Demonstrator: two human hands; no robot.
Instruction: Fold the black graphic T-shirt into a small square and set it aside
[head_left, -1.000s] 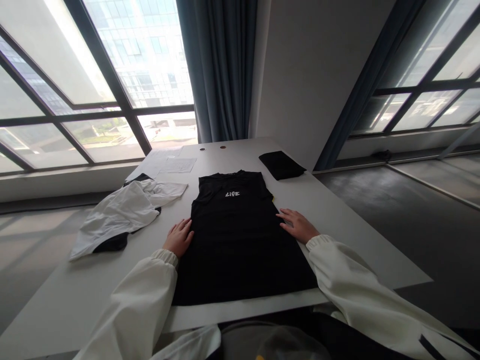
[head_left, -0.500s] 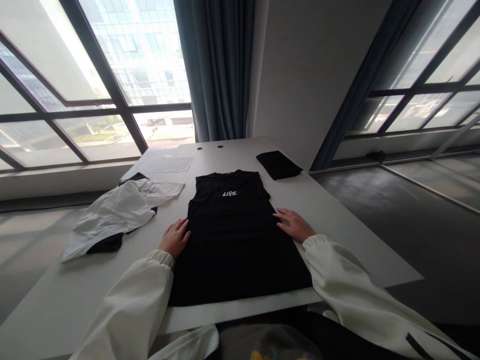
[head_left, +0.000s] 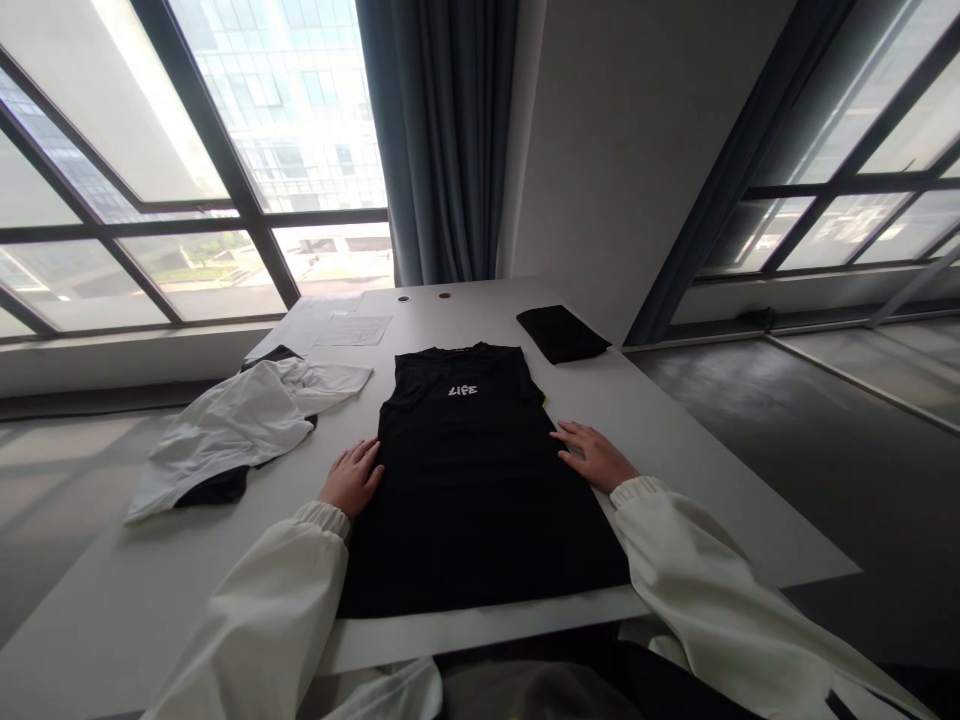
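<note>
A black shirt (head_left: 472, 480) with small white lettering near its collar lies flat on the white table (head_left: 675, 420), its sides folded in to a long rectangle. My left hand (head_left: 351, 478) rests flat at the shirt's left edge, fingers stretched out. On the opposite edge lies my right hand (head_left: 592, 455), also flat with fingers apart. Both hands touch the cloth and hold nothing. White sleeves cover both my arms.
A crumpled white and black garment (head_left: 240, 425) lies left of the shirt. A folded black garment (head_left: 562, 332) sits at the far right of the table. Papers (head_left: 352, 328) lie at the back left. Windows, a blue curtain and a wall stand beyond the table.
</note>
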